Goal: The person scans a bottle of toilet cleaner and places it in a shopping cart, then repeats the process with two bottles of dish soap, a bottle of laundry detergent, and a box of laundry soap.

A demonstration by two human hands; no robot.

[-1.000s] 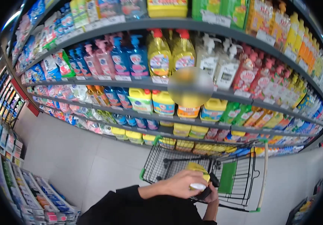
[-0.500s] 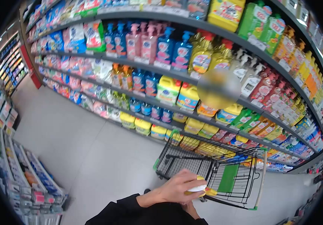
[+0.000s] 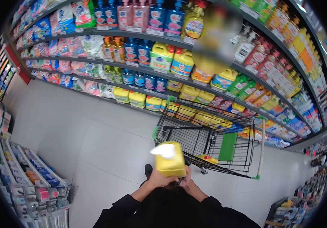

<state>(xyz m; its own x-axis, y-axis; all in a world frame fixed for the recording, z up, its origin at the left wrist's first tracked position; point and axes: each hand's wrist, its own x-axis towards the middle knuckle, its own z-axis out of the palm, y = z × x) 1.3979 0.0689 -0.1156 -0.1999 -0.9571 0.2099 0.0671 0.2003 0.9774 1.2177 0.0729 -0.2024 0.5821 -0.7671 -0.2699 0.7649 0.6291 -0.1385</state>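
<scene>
A yellow container (image 3: 173, 162) is held in front of the body, clear of the floor (image 3: 95, 133). Its lower end is directed toward the wearer, and its long axis runs away from the torso – nearly straight ahead, with a slight lean to the left at the far end. A white patch (image 3: 166, 149) is seen at that far end; whether it is a label or another fitting cannot be told.

The left hand (image 3: 160, 179) is closed on the near left corner of the container, with the fingers curled along its lower edge. The right hand (image 3: 186, 181) is placed at the near right corner, close against the container; its fingers are partly hidden, so the extent of its grip cannot be told.

The shopping cart (image 3: 228, 146) is positioned ahead and to the right of the container. The right hand is therefore the nearer of the two to the cart – the left is set on the far side. A smaller yellow package with a red end (image 3: 208, 159) is seen at the cart's near side, apart from both hands. Beyond the cart, stocked shelves (image 3: 114, 64) are arranged across the view.
</scene>
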